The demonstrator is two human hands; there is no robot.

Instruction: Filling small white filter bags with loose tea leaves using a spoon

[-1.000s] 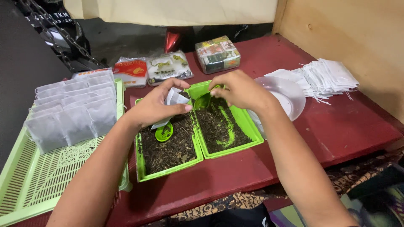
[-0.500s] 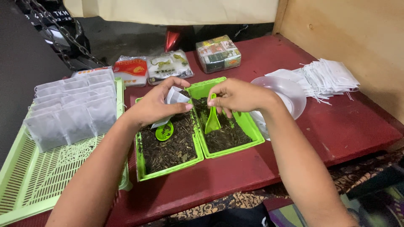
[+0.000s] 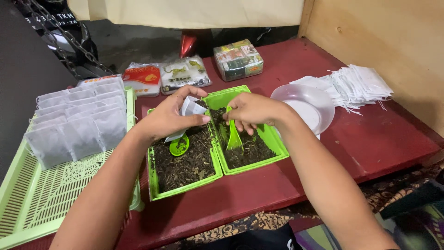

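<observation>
My left hand [image 3: 172, 115] pinches a small white paper pouch [image 3: 190, 109] held open above the left green tray [image 3: 185, 184], which is filled with dark loose tea. A second green spoon [image 3: 179, 146] lies in that tray below the pouch. My right hand [image 3: 252, 111] grips a green plastic spoon [image 3: 234, 137], bowl down in the dark tea of the right green tray [image 3: 270, 159]. The two trays stand side by side on the red table.
A light green slotted basket [image 3: 32, 208] at left holds rows of filled white pouches [image 3: 78, 125]. A white dish [image 3: 307, 104] and a heap of empty pouches [image 3: 358, 85] lie to the right. Packets [image 3: 169, 76] and a box [image 3: 238, 59] sit behind. A wooden wall [image 3: 384, 41] stands right.
My right hand drew back from the pouch and lowered the green spoon into the right tray's tea. My left hand kept the pouch in about the same place.
</observation>
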